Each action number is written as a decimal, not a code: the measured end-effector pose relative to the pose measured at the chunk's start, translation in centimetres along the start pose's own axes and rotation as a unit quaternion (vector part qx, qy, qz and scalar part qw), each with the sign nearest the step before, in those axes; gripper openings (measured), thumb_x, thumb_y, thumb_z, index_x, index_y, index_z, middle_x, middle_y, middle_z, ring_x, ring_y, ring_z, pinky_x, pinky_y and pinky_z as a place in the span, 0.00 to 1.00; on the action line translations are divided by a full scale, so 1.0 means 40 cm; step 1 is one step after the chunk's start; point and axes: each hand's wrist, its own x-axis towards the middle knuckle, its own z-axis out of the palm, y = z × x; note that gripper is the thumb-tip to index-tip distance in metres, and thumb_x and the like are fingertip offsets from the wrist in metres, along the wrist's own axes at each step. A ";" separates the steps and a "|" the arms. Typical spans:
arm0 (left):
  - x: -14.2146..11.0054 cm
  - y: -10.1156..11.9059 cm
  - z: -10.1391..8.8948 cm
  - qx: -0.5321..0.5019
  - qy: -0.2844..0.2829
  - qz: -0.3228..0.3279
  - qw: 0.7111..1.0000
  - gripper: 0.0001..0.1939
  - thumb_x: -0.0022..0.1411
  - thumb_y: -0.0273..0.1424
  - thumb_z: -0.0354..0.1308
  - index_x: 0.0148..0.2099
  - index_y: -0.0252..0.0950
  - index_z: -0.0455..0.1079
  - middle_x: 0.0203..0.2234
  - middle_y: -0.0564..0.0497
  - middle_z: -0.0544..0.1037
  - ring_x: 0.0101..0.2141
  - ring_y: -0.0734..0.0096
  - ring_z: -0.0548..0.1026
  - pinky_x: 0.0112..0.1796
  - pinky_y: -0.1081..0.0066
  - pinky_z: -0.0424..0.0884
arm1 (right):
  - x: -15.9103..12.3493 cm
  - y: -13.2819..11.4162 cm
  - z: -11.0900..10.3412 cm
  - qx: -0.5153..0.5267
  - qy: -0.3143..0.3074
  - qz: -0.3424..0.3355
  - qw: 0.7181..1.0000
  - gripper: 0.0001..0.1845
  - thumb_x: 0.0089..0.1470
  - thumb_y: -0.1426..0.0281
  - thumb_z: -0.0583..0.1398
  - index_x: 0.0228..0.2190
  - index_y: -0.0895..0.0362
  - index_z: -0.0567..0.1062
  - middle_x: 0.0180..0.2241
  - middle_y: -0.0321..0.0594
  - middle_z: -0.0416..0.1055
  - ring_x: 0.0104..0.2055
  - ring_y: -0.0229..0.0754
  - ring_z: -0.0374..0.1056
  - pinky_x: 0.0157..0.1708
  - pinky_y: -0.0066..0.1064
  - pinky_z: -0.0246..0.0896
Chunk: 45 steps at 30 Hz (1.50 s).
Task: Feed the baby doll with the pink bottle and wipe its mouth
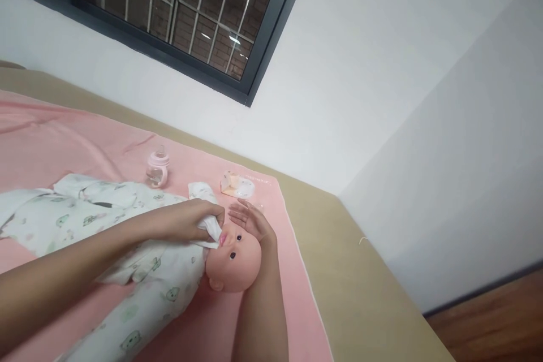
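Observation:
A baby doll with a bald head lies on its back, dressed in a white suit with small green prints. In a pinch of my left hand is a white wipe, its edge at the doll's mouth and chin. My left forearm crosses over the doll's body. Around the far side of the doll's head reaches my right hand, fingers stretched out and holding nothing. The wrist and forearm of that arm lie against the crown of the head.
A pink baby bottle with a handle stands beyond the doll. Near the far edge of the pink sheet lies a small soft packet. The sheet covers part of a tan surface, bordered by a white wall with a barred window.

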 end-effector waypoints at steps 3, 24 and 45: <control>-0.003 0.014 0.003 0.014 0.008 0.000 1.000 0.07 0.51 0.30 0.55 0.35 0.39 0.68 0.33 0.55 0.75 0.34 0.67 0.72 0.31 0.75 0.62 | -0.002 -0.001 0.006 -0.003 0.009 -0.001 1.000 0.25 0.47 0.64 0.64 0.47 0.56 0.69 0.46 0.44 0.73 0.47 0.44 0.70 0.54 0.40 0.60; 0.010 -0.007 0.025 0.087 0.086 0.030 0.992 0.05 0.51 0.26 0.52 0.31 0.37 0.69 0.27 0.54 0.75 0.29 0.69 0.72 0.28 0.74 0.58 | 0.004 0.005 -0.003 -0.008 0.009 -0.012 1.000 0.24 0.48 0.65 0.64 0.47 0.56 0.68 0.46 0.44 0.72 0.48 0.45 0.70 0.55 0.40 0.59; 0.028 0.003 0.049 0.115 0.146 0.002 0.983 0.06 0.55 0.26 0.54 0.36 0.36 0.71 0.35 0.50 0.77 0.37 0.63 0.74 0.35 0.70 0.64 | -0.011 -0.001 0.019 -0.021 0.039 -0.015 0.999 0.20 0.48 0.64 0.62 0.44 0.56 0.69 0.40 0.42 0.74 0.44 0.43 0.71 0.52 0.41 0.61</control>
